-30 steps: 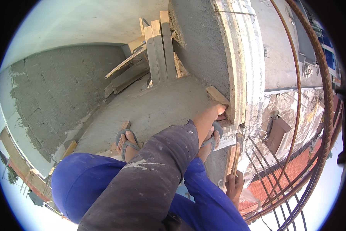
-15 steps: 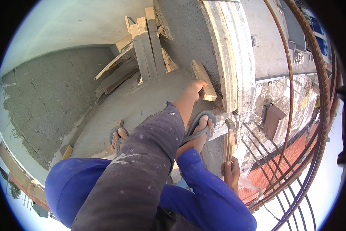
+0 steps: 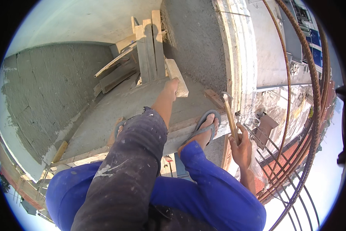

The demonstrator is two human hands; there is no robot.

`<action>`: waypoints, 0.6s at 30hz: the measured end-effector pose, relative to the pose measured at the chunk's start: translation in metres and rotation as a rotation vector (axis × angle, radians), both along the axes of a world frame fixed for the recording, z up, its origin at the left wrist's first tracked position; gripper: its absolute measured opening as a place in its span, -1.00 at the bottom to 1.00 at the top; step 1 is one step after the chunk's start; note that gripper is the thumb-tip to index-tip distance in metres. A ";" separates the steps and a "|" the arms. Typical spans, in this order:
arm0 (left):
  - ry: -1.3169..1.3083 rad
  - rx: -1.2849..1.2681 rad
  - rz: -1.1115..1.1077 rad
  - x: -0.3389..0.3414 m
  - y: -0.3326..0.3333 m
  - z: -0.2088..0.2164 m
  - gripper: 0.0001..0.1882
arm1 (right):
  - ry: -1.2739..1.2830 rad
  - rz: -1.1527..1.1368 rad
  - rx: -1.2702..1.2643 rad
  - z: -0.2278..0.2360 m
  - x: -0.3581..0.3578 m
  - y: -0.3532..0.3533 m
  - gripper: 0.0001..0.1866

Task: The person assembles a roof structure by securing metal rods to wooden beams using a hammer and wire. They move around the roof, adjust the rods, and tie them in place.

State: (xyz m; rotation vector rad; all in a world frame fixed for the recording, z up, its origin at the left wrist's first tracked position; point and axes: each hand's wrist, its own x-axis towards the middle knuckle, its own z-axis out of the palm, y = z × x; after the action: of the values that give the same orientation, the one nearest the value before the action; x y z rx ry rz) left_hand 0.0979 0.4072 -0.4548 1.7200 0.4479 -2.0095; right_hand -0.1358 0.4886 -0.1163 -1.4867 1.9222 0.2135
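Observation:
My left hand (image 3: 170, 89) is closed round a short, thick wooden block (image 3: 177, 77), near the far middle of the grey concrete surface. The block tilts a little, its near end pointing toward me. At the right, my right hand (image 3: 241, 146) grips the wooden handle of a hammer (image 3: 231, 117). The hammer's head points away from me, beside a small piece of wood (image 3: 214, 99) at the formwork edge. My sandalled right foot (image 3: 207, 129) rests between the two hands, on the ledge. The left foot is mostly hidden behind my sleeve.
Several planks (image 3: 148, 50) lean beyond the block, with loose boards (image 3: 117, 81) beside them. Timber formwork (image 3: 234, 50) runs along the right. Bent rebar (image 3: 315, 88) curves up on the far right, above a drop to a red tiled roof (image 3: 280, 165).
My left hand has carried the wooden block to the left, away from the formwork, uncovering the small piece of wood. My right hand has moved up and slightly right with the hammer.

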 end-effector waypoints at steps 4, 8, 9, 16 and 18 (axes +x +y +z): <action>-0.042 -0.043 -0.108 0.013 0.018 0.003 -0.54 | 0.106 0.191 -0.009 -0.020 0.022 -0.044 -0.50; -0.099 -0.083 -0.117 0.037 0.026 0.008 -0.49 | 0.415 0.381 0.216 -0.046 0.039 -0.078 -0.53; -0.129 -0.093 -0.138 0.047 0.026 0.009 -0.46 | 0.415 0.418 0.250 -0.050 0.041 -0.082 -0.54; -0.225 -0.071 -0.030 0.107 0.014 0.022 -0.41 | 0.436 0.425 0.187 -0.059 0.040 -0.097 -0.64; -0.295 -0.056 -0.075 0.117 0.012 0.025 -0.42 | 0.450 0.474 0.232 -0.063 0.044 -0.099 -0.64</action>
State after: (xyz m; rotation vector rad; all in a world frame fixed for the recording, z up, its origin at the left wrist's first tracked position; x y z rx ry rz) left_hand 0.2150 0.4191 -0.4299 1.9828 0.2286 -1.7580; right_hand -0.0921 0.3899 -0.1788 -1.8186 1.7542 1.0240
